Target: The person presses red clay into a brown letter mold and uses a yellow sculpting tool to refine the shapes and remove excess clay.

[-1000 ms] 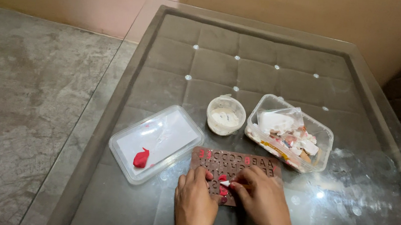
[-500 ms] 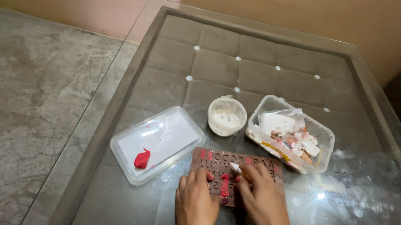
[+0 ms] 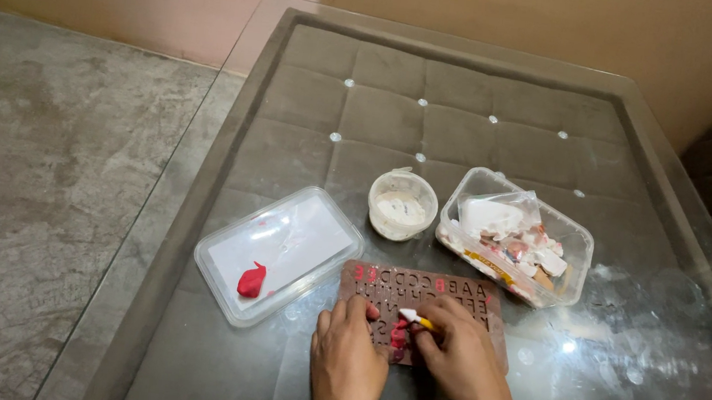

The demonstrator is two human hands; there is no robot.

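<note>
A brown letter mould [image 3: 417, 289] lies flat on the glass table [image 3: 639, 384], with red paste filling a few cavities. My left hand [image 3: 347, 360] rests on the mould's near left corner, fingers pressed down on it. My right hand [image 3: 459, 350] pinches a small tool [image 3: 414, 317] with a white tip and yellow handle, tip pointing left over red paste at the mould's near edge. The lower part of the mould is hidden under both hands.
A clear lid [image 3: 279, 249] with a red lump [image 3: 251, 281] lies left of the mould. A round white tub [image 3: 403, 204] stands behind it. A clear box [image 3: 578, 252] holding bags and scraps sits to the right. Concrete floor [image 3: 29, 172] lies beyond the table's left edge.
My right hand has turned the small tool so its tip points left, and shifted slightly along the mould. My left hand stays pressed on the mould.
</note>
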